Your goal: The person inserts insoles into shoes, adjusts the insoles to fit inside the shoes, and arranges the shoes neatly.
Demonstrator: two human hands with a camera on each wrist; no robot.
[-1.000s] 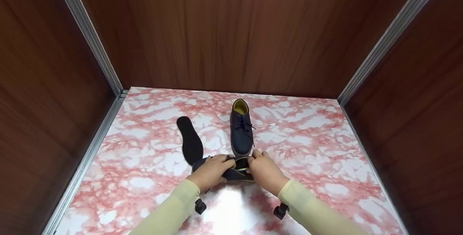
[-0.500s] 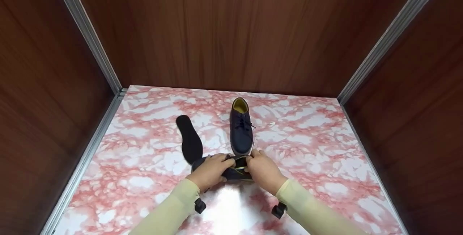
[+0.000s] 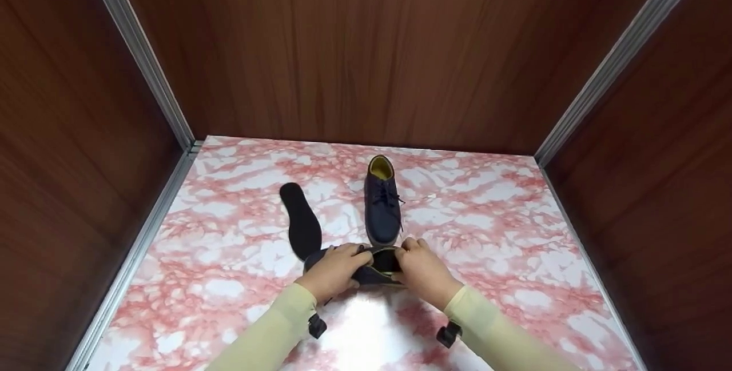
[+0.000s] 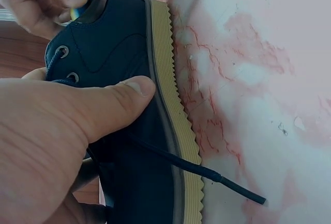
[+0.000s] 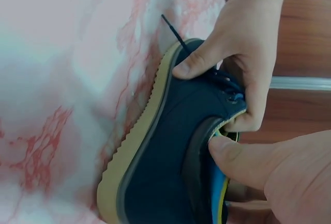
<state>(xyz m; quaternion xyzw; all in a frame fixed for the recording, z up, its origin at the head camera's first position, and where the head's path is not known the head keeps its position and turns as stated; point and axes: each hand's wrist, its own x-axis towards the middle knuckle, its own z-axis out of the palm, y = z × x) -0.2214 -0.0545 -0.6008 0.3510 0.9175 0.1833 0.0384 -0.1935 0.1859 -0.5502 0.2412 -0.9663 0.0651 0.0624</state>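
A dark navy lace-up shoe [image 3: 373,277] lies crosswise in front of the person, toe to the left, its opening to the right. My left hand [image 3: 337,269] grips its front part, thumb on the side just above the ridged tan sole [image 4: 164,48] in the left wrist view. At the heel end, my right hand [image 3: 424,272] holds the collar, its thumb hooked into the opening. A blue and yellow edge [image 5: 219,190] shows inside the opening by that thumb; I cannot tell whether it is lining or insole. A loose lace [image 4: 207,173] hangs past the sole.
A matching shoe [image 3: 382,216] stands just beyond, its toe close to the held shoe. To the left lies a black insole [image 3: 303,222], its wide end near the held shoe's toe. Brown wood-grain panels [image 3: 366,56] enclose the marbled red-and-white tabletop [image 3: 486,216] at the back and sides.
My right hand has shifted slightly to the right at the heel end, and more of the dark inside of the opening shows. The left hand stays in place on the shoe.
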